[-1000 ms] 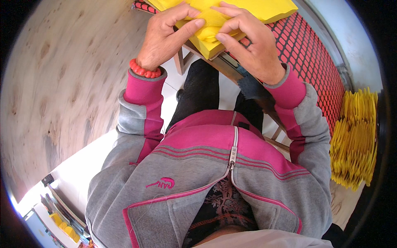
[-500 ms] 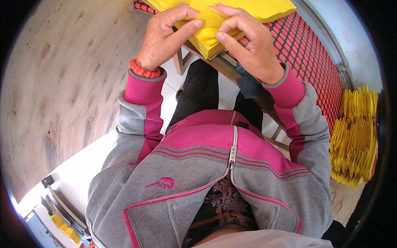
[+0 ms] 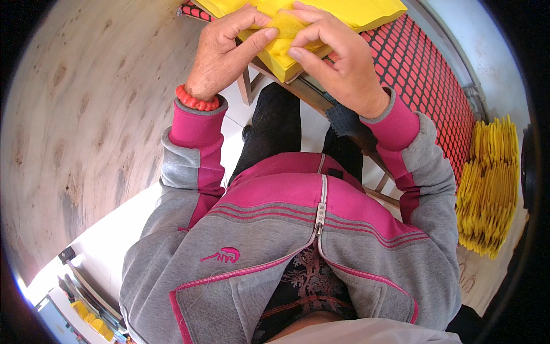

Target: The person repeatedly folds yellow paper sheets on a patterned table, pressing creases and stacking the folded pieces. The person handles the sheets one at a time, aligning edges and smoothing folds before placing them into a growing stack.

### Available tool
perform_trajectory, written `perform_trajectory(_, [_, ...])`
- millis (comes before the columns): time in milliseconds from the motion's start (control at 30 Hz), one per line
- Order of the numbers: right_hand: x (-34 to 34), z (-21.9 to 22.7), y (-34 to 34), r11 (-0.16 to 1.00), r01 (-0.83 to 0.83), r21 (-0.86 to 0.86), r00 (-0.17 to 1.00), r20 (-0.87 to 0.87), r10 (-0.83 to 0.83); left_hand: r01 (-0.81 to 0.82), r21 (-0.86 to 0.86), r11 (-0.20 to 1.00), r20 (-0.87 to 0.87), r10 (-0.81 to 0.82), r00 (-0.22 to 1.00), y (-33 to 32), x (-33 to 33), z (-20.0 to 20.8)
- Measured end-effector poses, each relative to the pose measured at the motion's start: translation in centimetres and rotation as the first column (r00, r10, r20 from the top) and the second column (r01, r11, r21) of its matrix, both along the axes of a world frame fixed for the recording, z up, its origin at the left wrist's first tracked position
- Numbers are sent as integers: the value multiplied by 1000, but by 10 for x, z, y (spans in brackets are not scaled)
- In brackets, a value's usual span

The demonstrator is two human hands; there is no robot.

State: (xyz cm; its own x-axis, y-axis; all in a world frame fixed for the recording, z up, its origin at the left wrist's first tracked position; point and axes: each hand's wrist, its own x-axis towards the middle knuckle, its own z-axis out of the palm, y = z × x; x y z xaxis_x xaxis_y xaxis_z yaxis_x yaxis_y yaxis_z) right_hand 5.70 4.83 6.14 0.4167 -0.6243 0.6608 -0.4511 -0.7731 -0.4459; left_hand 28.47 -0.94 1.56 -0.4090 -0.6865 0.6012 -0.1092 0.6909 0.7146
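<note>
A thin yellow paper sheet [image 3: 285, 26], partly folded, is pinched between my two hands at the top of the view. My left hand [image 3: 223, 54] grips its left side between thumb and fingers. My right hand [image 3: 346, 57] holds the other side, with its thumb and index finger close together at the fold. Below the sheet lies a thick stack of yellow paper [image 3: 372, 12], one corner of it jutting toward me. The fingers hide part of the folded sheet.
The stack rests on a red and black patterned table cover [image 3: 421, 57]. Bundled folded yellow paper pieces [image 3: 487, 195] stand at the right. A large wooden board [image 3: 86, 114] fills the left side. A wooden leg [image 3: 246, 86] shows beneath the stack.
My right thumb and index finger have shifted slightly left along the fold, and the folded layers by them look flatter. My left hand has barely moved.
</note>
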Motion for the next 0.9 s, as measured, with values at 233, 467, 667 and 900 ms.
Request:
perform_trajectory(233, [1, 1, 0, 996, -43, 74, 996, 78, 38, -21, -23, 1000, -35, 20, 999, -1, 0, -4])
perform_trajectory(467, [-1, 2, 0, 994, -63, 84, 995, 81, 56, 31, 34, 999, 18, -32, 999, 0, 2, 2])
perform_trajectory(667, [1, -4, -2, 1000, -27, 11, 998, 64, 26, 49, 19, 999, 48, -50, 998, 4, -1, 10])
perform_trajectory(900, [-1, -6, -2, 999, -4, 49, 998, 58, 1, 47, 25, 999, 26, -47, 999, 8, -4, 14])
